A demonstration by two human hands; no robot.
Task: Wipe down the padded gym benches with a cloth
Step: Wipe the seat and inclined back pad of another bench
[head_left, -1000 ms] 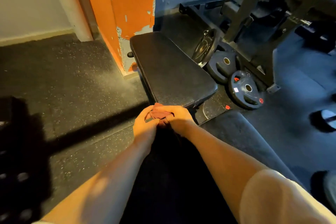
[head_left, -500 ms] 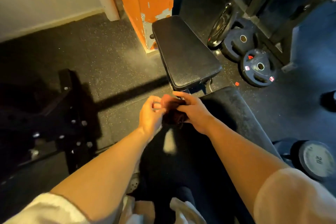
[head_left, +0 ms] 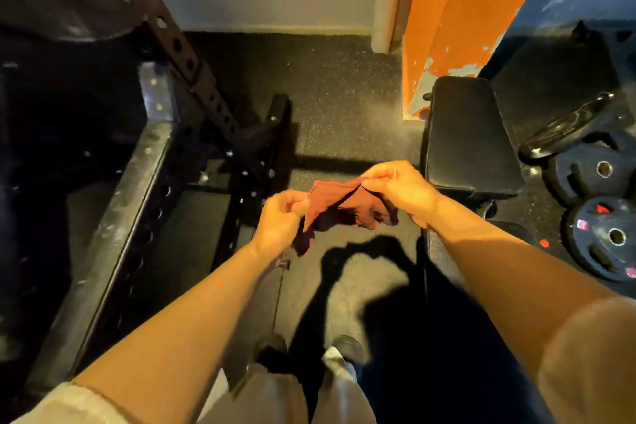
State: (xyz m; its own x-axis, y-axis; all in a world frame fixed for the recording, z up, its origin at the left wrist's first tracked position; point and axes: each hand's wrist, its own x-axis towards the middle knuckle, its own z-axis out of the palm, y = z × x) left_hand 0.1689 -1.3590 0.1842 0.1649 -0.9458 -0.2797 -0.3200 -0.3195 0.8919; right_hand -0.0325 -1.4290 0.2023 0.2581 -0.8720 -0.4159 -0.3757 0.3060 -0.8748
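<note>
Down low, pale trouser legs (head_left: 275, 396) and dark shoes (head_left: 347, 348) stood on the speckled floor (head_left: 344, 86). Above them, both hands worked in the air: the left hand (head_left: 280, 217) pinched one edge of the reddish cloth (head_left: 340, 206), the right hand (head_left: 399, 186) pinched the opposite edge, pulling it open, probably to get a flat wiping face. Just beyond the right hand sat the padded bench (head_left: 464, 138), untouched by the cloth, beside weight plates (head_left: 605, 234). Farther off, an orange pillar (head_left: 447, 17).
</note>
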